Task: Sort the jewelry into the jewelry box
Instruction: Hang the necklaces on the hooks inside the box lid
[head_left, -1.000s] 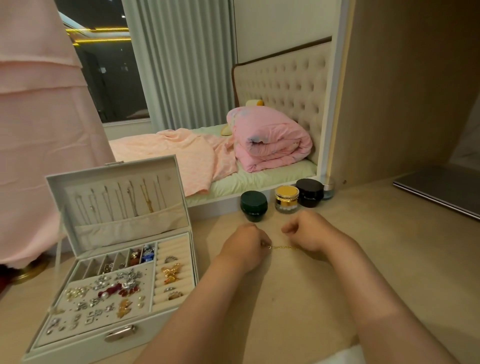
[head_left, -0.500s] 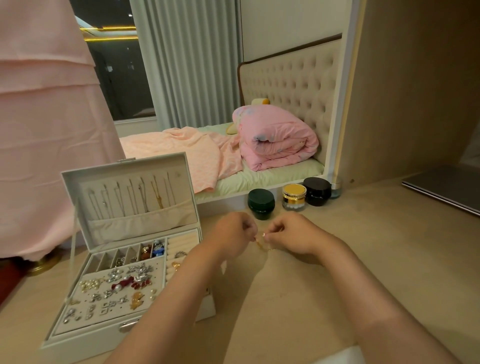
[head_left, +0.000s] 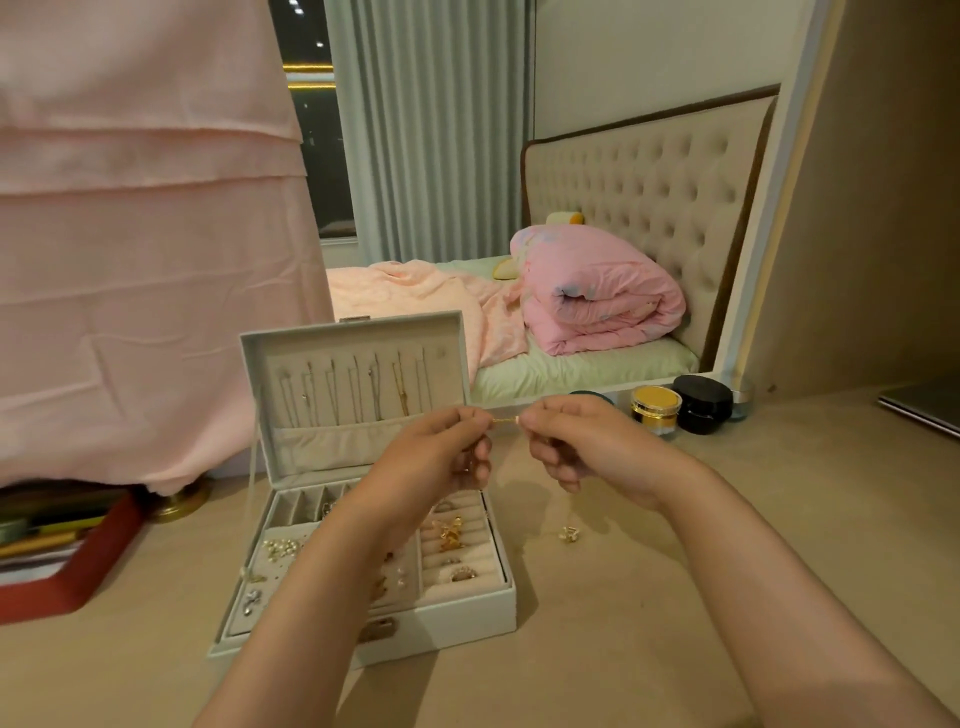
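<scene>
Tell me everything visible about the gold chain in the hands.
The gold chain is thin and metallic, stretched taut and roughly level between the left hand and right hand, both pinching it, raised above the table by the open jewelry box. A strand seems to hang from the right hand to a small charm.

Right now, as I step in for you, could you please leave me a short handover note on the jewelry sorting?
Left hand and right hand each pinch the gold chain, stretched between them; a small gold pendant shows below the right hand.
Jewelry box stands open: necklaces hang in its lid, rings and earrings lie below.
Left: stow this chain in the box.
</scene>
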